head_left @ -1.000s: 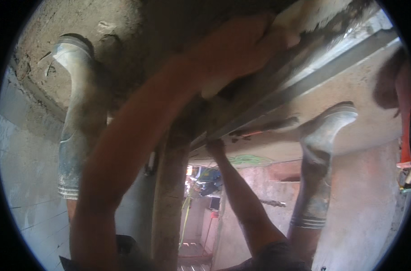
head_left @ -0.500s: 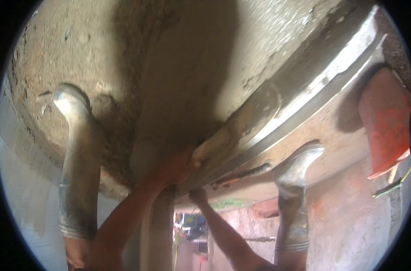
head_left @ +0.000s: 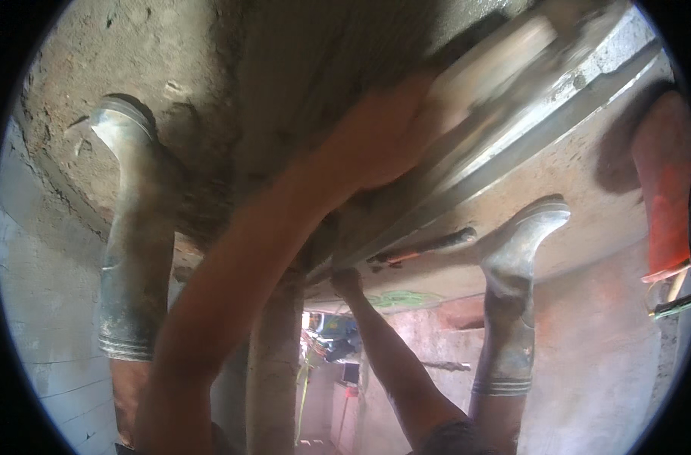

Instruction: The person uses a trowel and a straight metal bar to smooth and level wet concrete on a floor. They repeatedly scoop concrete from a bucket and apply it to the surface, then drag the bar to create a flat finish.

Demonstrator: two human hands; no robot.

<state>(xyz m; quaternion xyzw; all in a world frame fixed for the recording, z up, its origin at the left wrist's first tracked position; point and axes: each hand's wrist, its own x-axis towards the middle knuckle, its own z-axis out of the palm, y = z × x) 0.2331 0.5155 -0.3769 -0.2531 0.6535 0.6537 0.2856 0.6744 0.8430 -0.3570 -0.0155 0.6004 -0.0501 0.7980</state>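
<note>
My left hand (head_left: 395, 140) reaches across in front of me, closed round a long pale float-like tool (head_left: 497, 68). Motion smears the tool over grey, wet-looking cement (head_left: 307, 83). Alongside it runs a long straight ledge (head_left: 505, 163) with a bright, wet strip. My right hand (head_left: 347, 280) is low by the near end of this ledge, against its edge. Its fingers are too small and dim to read. Between my forearms stands a pale post (head_left: 276, 364).
My boots, left (head_left: 137, 227) and right (head_left: 512, 280), stand either side. A dark-handled tool (head_left: 429, 246) lies by the right boot, near a green coil (head_left: 402, 298). An orange-red container (head_left: 664, 182) stands far right. A grey wall (head_left: 50, 303) rises left.
My left hand has swung forward and to the right along the ledge with the pale tool. My right hand stays by the ledge's near end. The whole view has shifted slightly.
</note>
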